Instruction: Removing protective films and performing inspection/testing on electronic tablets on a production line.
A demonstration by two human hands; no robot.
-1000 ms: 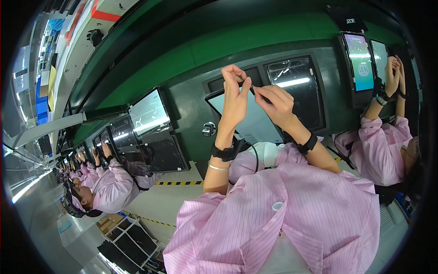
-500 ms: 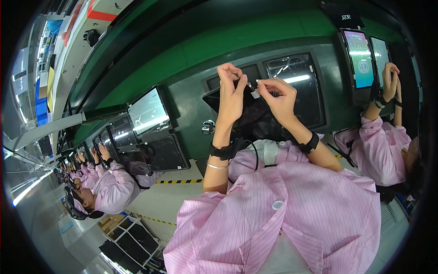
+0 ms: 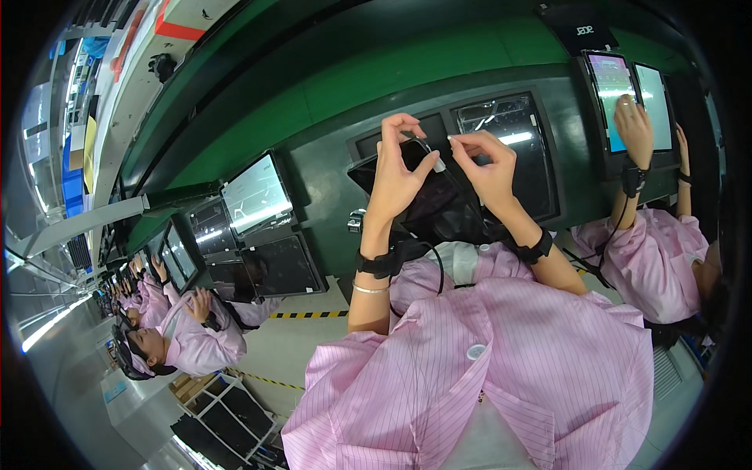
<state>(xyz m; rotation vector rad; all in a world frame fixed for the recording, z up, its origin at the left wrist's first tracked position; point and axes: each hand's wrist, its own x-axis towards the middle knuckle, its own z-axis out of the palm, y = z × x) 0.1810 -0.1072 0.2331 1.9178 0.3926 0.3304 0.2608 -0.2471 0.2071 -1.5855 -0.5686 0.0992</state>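
My left hand (image 3: 398, 172) is curled around the upper edge of a dark, glossy flat panel (image 3: 431, 202), which looks like a tablet tilted up in front of me. A small whitish tab (image 3: 439, 164) sticks out at that edge, beside my left thumb. Just right of the tab, my right hand (image 3: 487, 160) is closed in a pinch. Something tiny and pale may be between its fingertips, too small to name. That hand is apart from the panel's edge. My forearms and the left hand hide parts of the panel.
A dark screen in a black tray (image 3: 548, 168) lies right of my hands on the green bench (image 3: 321, 192). Left stand a lit screen (image 3: 256, 193) and a dark one (image 3: 282, 265). Co-workers sit on both sides; one co-worker's hand (image 3: 633, 129) is over a lit tablet (image 3: 603, 86).
My left fingers have opened into a wider curve around the panel's edge. My right hand has drawn slightly right, away from the tab. The right co-worker's hand has moved onto a lit tablet.
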